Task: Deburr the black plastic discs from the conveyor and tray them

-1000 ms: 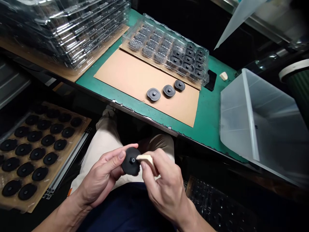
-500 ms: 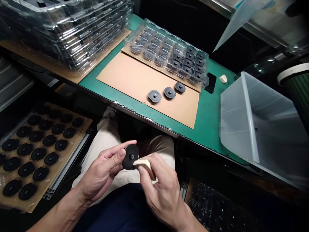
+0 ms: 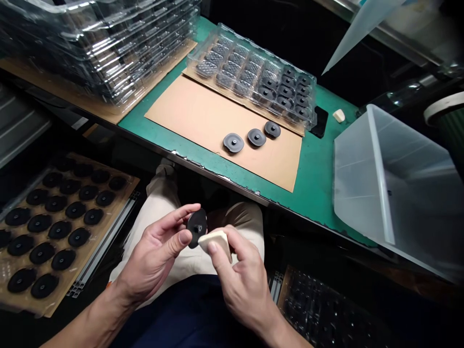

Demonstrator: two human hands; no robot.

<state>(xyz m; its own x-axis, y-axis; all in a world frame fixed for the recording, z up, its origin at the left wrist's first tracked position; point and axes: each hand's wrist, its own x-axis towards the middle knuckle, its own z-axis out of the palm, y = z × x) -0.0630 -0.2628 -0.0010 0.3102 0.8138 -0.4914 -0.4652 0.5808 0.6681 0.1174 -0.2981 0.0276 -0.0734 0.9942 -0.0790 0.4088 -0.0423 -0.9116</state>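
Pinching a likely light, stiff disc point(image 3: 196, 226) by its rim in the left hand point(image 3: 159, 258), clasping a pale block point(image 3: 214, 240) in the right hand point(image 3: 237, 280).

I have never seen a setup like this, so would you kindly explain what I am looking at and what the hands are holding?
There is no machine here, only a person's two bare hands. The single camera sits on the person's head and looks forward and down, so you see their lap and the bench edge.

The left hand pinches a black disc by its rim. The right hand holds a cream block close against that disc.

On the green table lies a cardboard sheet with three dark discs in a row. Behind it is a clear blister tray, with discs in its right end only. Further left is a stack of clear trays, and at right a translucent bin. Low on the left, a cardboard board carries many more black discs.
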